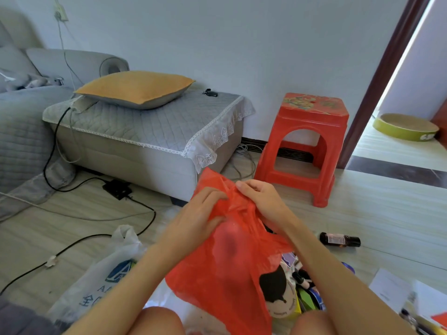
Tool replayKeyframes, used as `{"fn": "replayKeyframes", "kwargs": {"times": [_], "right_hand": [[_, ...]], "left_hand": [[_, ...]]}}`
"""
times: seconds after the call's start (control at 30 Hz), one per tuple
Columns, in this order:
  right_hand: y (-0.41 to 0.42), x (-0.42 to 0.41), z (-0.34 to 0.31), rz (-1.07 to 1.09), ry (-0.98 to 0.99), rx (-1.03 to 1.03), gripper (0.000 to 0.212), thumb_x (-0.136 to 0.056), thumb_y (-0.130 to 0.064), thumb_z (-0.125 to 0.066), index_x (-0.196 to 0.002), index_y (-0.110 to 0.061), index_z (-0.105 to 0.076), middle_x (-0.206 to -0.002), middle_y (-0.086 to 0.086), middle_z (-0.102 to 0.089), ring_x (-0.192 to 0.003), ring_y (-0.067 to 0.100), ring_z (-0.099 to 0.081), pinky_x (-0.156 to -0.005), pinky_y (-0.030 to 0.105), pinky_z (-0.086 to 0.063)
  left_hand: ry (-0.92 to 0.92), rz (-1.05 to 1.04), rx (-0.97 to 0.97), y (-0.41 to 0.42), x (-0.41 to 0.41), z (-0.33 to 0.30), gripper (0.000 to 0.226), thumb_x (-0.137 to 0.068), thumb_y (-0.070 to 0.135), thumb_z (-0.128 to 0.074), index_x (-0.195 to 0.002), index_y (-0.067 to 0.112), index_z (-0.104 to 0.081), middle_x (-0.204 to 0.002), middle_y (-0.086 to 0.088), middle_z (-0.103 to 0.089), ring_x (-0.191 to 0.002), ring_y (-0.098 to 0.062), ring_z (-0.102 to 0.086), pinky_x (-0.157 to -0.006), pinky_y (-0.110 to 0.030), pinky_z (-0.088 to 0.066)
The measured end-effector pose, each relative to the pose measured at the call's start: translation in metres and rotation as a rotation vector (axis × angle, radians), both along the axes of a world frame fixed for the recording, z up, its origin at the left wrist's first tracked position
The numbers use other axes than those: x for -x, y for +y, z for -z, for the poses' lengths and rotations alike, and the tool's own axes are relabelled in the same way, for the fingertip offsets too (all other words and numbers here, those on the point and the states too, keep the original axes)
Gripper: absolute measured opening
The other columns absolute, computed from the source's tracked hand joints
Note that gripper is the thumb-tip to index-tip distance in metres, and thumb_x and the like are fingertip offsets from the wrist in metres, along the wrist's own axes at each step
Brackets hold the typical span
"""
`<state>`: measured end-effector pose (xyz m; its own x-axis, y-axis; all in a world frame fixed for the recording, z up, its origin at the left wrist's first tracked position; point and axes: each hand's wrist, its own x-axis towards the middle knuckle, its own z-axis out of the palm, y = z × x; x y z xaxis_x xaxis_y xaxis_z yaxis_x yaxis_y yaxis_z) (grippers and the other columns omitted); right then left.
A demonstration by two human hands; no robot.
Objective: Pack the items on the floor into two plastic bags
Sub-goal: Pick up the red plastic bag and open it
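I hold a red plastic bag (pixel 225 269) up in front of me over my knees. My left hand (pixel 196 218) pinches its top edge on the left, and my right hand (pixel 263 201) pinches the bunched top on the right. A white plastic bag with blue print (pixel 101 279) lies on the floor at my left. Several small items (pixel 297 284) sit in a pile on the floor behind the red bag, partly hidden by it. A dark brown bottle (pixel 338 239) lies on its side to the right.
A red plastic stool (pixel 304 146) stands by the wall. A grey ottoman (pixel 145 139) with a yellow cushion (pixel 135 89) is at the left, with black cables (pixel 79 240) across the floor. Papers (pixel 396 288) lie at the lower right. A doorway opens at the far right.
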<state>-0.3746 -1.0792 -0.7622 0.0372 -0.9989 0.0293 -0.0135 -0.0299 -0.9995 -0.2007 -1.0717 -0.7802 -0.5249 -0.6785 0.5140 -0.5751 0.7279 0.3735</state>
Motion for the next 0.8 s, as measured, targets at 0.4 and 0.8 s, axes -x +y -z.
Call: {"fn": "replayKeyframes", "kwargs": {"times": [0.4,0.8], "right_hand": [[0.002,0.017,0.007,0.031,0.672,-0.009,0.017,-0.077,-0.025,-0.072,-0.090,-0.018,-0.063,-0.087,-0.005,-0.062,-0.082,0.010,-0.058,-0.073,0.022,-0.046],[0.005,0.007,-0.003,0.229,0.644,0.341,0.005,-0.079,-0.016,-0.068,-0.083,-0.017,-0.072,-0.080,-0.007,-0.061,-0.064,-0.002,-0.051,-0.064,0.006,-0.036]], "left_hand": [[0.658,-0.215,-0.374,0.003,-0.008,-0.008,0.020,-0.078,0.016,-0.055,-0.058,0.013,-0.054,-0.092,0.012,-0.064,-0.080,0.003,-0.059,-0.072,-0.010,-0.044],[0.547,-0.725,-0.382,-0.002,-0.022,-0.011,0.016,-0.087,0.018,-0.057,-0.077,0.015,-0.068,-0.076,0.003,-0.065,-0.078,-0.013,-0.059,-0.074,-0.025,-0.041]]}}
